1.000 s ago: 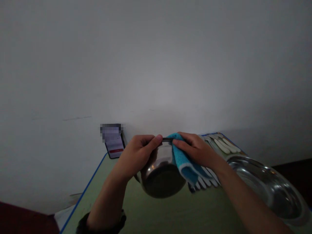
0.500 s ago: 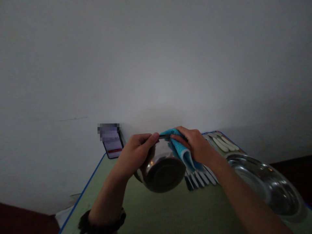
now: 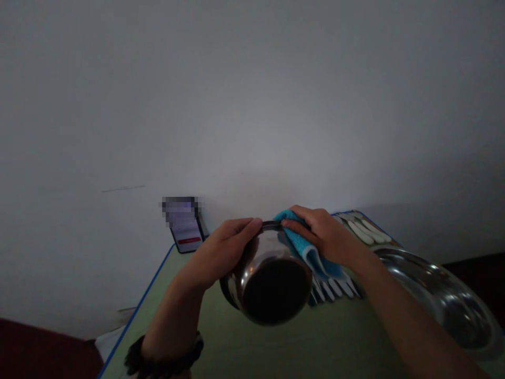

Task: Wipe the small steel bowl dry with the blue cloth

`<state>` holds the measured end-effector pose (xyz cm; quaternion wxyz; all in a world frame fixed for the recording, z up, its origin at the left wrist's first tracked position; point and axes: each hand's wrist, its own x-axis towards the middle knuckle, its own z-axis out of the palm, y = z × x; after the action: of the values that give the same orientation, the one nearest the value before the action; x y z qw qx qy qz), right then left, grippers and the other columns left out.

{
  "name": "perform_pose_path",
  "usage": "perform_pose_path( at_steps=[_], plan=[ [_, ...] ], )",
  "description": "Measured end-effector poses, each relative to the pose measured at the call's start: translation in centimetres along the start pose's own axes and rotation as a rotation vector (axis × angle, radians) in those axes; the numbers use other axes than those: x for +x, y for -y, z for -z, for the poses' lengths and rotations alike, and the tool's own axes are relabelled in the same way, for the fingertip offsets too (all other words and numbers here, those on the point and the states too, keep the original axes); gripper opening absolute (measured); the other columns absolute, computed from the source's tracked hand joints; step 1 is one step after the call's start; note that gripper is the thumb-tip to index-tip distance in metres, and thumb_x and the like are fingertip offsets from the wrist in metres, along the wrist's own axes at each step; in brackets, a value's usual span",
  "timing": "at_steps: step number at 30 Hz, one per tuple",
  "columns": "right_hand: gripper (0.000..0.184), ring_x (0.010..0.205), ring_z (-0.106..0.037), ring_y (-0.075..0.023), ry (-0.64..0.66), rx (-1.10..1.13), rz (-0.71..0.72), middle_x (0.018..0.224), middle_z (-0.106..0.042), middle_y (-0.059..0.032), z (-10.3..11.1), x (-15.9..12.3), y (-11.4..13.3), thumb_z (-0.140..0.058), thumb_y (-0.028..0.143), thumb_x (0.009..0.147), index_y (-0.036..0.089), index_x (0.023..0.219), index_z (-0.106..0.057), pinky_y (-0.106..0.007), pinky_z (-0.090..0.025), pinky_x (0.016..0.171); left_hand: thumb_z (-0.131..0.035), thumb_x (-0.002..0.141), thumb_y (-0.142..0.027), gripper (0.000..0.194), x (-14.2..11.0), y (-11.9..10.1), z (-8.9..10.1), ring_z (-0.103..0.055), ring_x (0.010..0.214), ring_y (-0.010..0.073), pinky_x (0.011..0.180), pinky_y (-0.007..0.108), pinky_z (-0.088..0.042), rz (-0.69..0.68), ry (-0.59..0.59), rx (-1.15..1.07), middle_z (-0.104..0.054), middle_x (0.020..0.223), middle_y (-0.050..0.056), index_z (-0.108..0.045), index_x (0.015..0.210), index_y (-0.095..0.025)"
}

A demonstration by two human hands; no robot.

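Observation:
A shiny metal pot [image 3: 260,258] is held up over the table, tipped so that its dark base faces me. My left hand [image 3: 226,247] is closed on its rim at the left, thumb on top. A dark curved part, perhaps a handle, shows at the pot's lower left. On the right side of the rim, my right hand [image 3: 319,231] grips a blue cloth [image 3: 303,247] and presses it against the pot. The cloth's folded end hangs below that hand. The pot's inside is hidden from me.
Several pieces of cutlery [image 3: 335,288] lie behind the cloth, and more with white handles [image 3: 365,231] lie farther back. A large metal basin [image 3: 442,295] stands at the right. A phone [image 3: 187,231] leans on the wall at the table's [image 3: 221,347] back left.
The pot has tilted and shifted slightly right and down, showing more of its base. Both hands keep their hold, and the cloth has moved slightly right along with the right hand.

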<state>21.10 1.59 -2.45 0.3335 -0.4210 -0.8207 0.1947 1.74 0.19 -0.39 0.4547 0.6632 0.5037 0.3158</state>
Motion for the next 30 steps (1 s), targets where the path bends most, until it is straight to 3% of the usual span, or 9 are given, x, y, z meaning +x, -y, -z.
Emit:
perform_pose_path(
  at_steps=[4, 9, 16, 21, 25, 30],
  plan=[
    [0.031, 0.066, -0.053, -0.0143, -0.011, 0.142, -0.040, 0.069, -0.057, -0.0003, 0.1, -0.3, 0.0, -0.036, 0.046, 0.087, 0.021, 0.079, -0.053, -0.027, -0.038, 0.062, -0.049, 0.079, -0.049, 0.036, 0.1, 0.2, 0.1, -0.038, 0.048, 0.0083, 0.043, 0.019, -0.029, -0.008, -0.024, -0.054, -0.044, 0.054, -0.004, -0.057, 0.066, -0.015],
    [0.028, 0.085, -0.057, -0.0192, 0.136, 0.332, -0.065, 0.090, -0.064, -0.0034, 0.3, -0.8, -0.5, -0.037, 0.035, 0.086, 0.024, 0.098, -0.060, -0.031, -0.042, 0.074, -0.048, 0.077, -0.052, 0.039, 0.0, 0.6, 0.4, -0.035, 0.043, 0.0082, 0.040, 0.021, -0.024, 0.026, -0.041, -0.047, -0.040, 0.049, -0.004, -0.055, 0.063, -0.016],
    [0.027, 0.068, -0.052, -0.0135, 0.179, 0.131, 0.005, 0.072, -0.055, 0.0001, 0.6, -0.2, -0.3, -0.038, 0.039, 0.088, 0.020, 0.077, -0.054, -0.026, -0.040, 0.063, -0.042, 0.081, -0.048, 0.040, -0.1, 0.1, -0.1, -0.033, 0.043, 0.0082, 0.041, 0.021, -0.024, -0.056, 0.021, 0.096, -0.038, 0.048, -0.005, -0.047, 0.058, -0.017],
    [0.026, 0.063, -0.049, -0.0114, 0.117, -0.042, 0.086, 0.069, -0.055, 0.0003, 0.0, 0.0, 0.1, -0.038, 0.037, 0.089, 0.019, 0.077, -0.053, -0.025, -0.034, 0.060, -0.038, 0.084, -0.046, 0.040, 0.3, 0.2, -0.7, -0.043, 0.055, 0.0113, 0.051, 0.022, -0.034, -0.177, 0.063, 0.274, -0.049, 0.058, -0.002, -0.057, 0.066, -0.016],
    [0.028, 0.061, -0.048, -0.0108, 0.043, -0.083, 0.102, 0.067, -0.054, 0.0009, 0.2, 0.1, 0.1, -0.037, 0.038, 0.089, 0.019, 0.077, -0.052, -0.025, -0.032, 0.059, -0.041, 0.083, -0.048, 0.040, 0.4, 0.0, -0.9, -0.039, 0.050, 0.0101, 0.046, 0.021, -0.031, -0.151, -0.028, 0.253, -0.043, 0.052, -0.004, -0.054, 0.061, -0.016],
    [0.030, 0.059, -0.046, -0.0104, -0.029, 0.034, 0.050, 0.063, -0.047, 0.0033, 1.6, 0.1, -0.5, -0.036, 0.041, 0.089, 0.020, 0.069, -0.045, -0.024, -0.033, 0.057, -0.045, 0.080, -0.050, 0.039, 0.0, -0.6, -0.6, -0.038, 0.044, 0.0093, 0.041, 0.022, -0.027, -0.087, -0.186, 0.038, -0.042, 0.049, -0.004, -0.050, 0.059, -0.017]
  ],
)
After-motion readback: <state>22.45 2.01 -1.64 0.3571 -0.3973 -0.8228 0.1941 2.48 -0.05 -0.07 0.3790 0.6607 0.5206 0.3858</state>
